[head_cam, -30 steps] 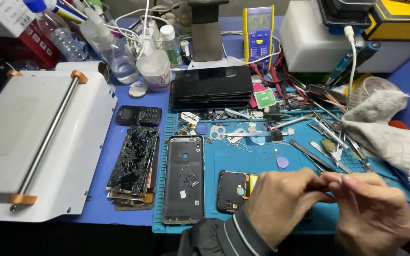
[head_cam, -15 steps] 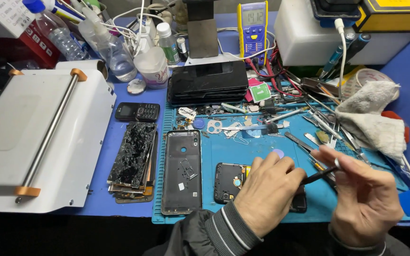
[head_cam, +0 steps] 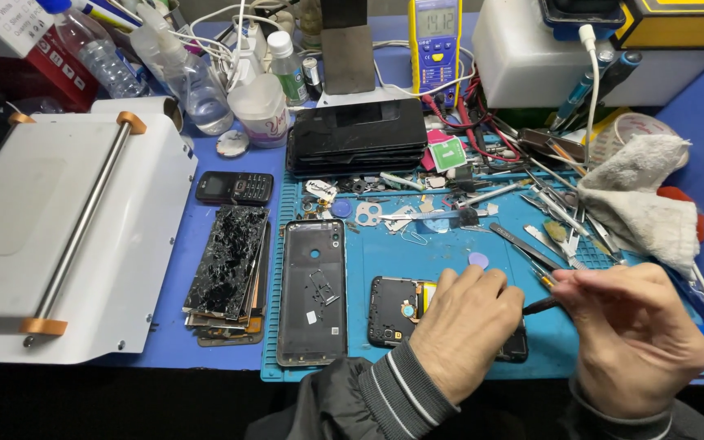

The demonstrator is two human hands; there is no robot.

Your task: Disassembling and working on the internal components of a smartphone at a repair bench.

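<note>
While my left hand (head_cam: 462,330) presses flat on the opened phone (head_cam: 397,310), right-hand fingers (head_cam: 588,285) pinch a thin dark tool (head_cam: 541,306); board looks fragile, I'd hold its edges.

Shattered glossy glass screen (head_cam: 228,259), rough cloth rag (head_cam: 644,204)

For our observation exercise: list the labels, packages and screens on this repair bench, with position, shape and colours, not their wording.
Multimeter: back centre, upright, yellow case, grey screen.
Small keypad phone: left of the blue mat, flat, black, dark screen.
Green square label: beside the black stack.
Red box: back left, white label.
</note>
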